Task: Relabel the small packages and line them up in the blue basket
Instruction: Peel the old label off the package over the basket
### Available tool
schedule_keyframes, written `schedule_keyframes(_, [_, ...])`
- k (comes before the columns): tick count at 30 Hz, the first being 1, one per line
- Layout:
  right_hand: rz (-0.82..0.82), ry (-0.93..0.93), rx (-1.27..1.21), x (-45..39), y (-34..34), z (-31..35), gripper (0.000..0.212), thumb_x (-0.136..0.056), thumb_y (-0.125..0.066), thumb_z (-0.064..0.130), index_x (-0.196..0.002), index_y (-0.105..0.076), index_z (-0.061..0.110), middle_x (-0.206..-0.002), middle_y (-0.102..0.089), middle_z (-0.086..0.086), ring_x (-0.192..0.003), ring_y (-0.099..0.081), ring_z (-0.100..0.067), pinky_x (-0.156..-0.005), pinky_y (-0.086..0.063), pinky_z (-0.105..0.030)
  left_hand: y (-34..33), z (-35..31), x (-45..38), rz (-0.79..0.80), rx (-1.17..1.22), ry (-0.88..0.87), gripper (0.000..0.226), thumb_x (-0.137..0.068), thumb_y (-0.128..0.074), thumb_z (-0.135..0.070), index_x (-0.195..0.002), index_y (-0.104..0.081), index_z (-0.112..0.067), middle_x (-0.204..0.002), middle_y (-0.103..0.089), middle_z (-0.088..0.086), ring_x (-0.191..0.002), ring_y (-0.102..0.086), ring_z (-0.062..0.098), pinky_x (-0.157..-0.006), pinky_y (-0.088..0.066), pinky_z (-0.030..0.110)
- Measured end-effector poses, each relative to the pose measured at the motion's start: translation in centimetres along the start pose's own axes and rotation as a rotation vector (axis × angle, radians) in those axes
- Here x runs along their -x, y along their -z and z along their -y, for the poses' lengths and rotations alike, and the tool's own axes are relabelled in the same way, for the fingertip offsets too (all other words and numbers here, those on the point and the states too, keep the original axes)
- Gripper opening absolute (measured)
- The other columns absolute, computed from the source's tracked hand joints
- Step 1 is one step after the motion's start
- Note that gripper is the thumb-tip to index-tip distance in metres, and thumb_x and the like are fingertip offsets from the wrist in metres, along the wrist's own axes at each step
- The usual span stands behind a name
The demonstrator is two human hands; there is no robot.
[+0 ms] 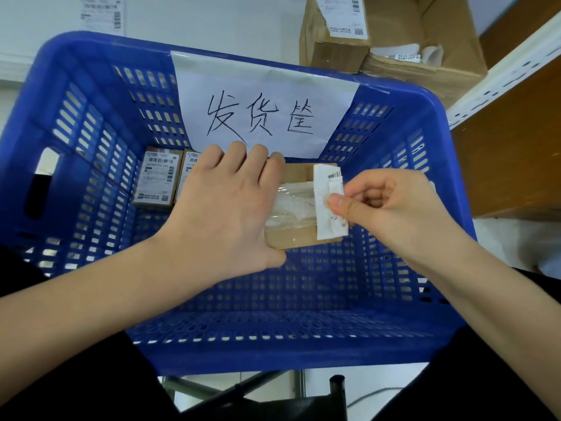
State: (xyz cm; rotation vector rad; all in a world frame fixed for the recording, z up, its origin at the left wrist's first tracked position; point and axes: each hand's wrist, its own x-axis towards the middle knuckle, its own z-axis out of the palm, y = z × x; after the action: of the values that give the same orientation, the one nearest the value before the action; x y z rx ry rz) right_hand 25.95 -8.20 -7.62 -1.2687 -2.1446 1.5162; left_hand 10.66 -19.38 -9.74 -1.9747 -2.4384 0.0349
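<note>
Down over the blue perforated plastic basket (91, 123), both bare forearms reach in from the near edge. The left hand (224, 208) lies palm-down with its back to the camera, fingers curled over the far edge of a small brown cardboard package (299, 235) and the thumb against its near edge — it grips the package and holds it above the basket floor. The right hand (391, 208) comes in from the right, wrist bent inward, thumb and forefinger pinching a crumpled white paper label with a barcode (326, 205) at the package's right end; the other fingers are curled into the palm. The label stands partly lifted off the box, whose top shows clear tape and torn white residue.

Against the basket's far-left corner lie 2 small brown packages with white printed labels (158, 179), side by side and touching — the second is half hidden behind the left hand. A white paper sign with black handwritten characters (264, 104) is taped to the far wall. Beyond the basket stand larger brown cardboard cartons (337, 44).
</note>
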Motion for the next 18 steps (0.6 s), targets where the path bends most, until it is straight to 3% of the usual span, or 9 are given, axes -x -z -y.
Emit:
schedule_keyframes(6, [-0.002,-0.049,0.0,0.1,0.4,0.0,0.012,-0.077,-0.075,0.017,-0.071,-0.067,0.011,-0.064,-0.066,-0.005,-0.056,-0.058,-0.009,-0.064,-0.051,-0.028,-0.3,0.2,0.1,0.006,0.007,0.001,0.092,-0.042,-0.061,-0.062,-0.108,-0.057,0.002,-0.085,-0.052,0.01,-0.074,-0.048,0.028,-0.068,-0.036,0.038])
schedule_keyframes(11, [-0.003,-0.045,-0.03,0.1,1.1,0.0,0.014,-0.078,-0.074,0.016,-0.067,-0.066,0.014,-0.055,-0.064,0.003,-0.052,-0.057,-0.004,-0.059,-0.049,-0.018,-0.1,0.2,0.1,-0.013,0.006,-0.002,0.092,-0.044,-0.058,-0.061,-0.11,-0.056,0.003,-0.085,-0.052,0.011,-0.074,-0.048,0.029,-0.069,-0.028,0.038])
schedule_keyframes(18, [-0.01,-0.057,-0.042,0.0,1.5,-0.3,0.016,-0.079,-0.073,0.014,-0.064,-0.065,0.014,-0.052,-0.061,0.004,-0.05,-0.055,-0.004,-0.058,-0.046,-0.018,-0.2,0.4,0.1,-0.012,0.017,-0.01,0.095,-0.043,-0.069,-0.061,-0.111,-0.057,0.004,-0.085,-0.052,0.012,-0.073,-0.049,0.029,-0.07,-0.027,0.038])
